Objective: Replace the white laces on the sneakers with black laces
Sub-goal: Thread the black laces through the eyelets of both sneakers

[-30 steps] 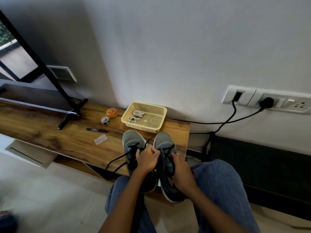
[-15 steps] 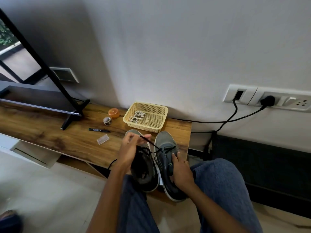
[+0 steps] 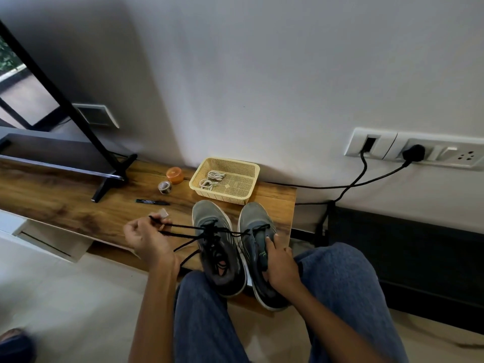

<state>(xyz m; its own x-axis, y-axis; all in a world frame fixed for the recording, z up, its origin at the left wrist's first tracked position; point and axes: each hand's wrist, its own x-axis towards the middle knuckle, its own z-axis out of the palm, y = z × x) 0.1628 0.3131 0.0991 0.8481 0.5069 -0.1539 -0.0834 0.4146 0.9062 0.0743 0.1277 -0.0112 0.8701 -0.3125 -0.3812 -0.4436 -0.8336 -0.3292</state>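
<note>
Wooden bench [image 3: 65,205] against wall, two sneakers [image 3: 217,244] just before the basket [image 3: 225,179]. Left hand [image 3: 146,239] pinches black lace [image 3: 183,229] left of it; right hand [image 3: 277,263] grips right shoe.

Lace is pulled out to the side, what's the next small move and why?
Probably bring the left hand back and feed the black lace end into the right sneaker's next eyelet: the lace is taut, and the right hand steadies that shoe.
</note>
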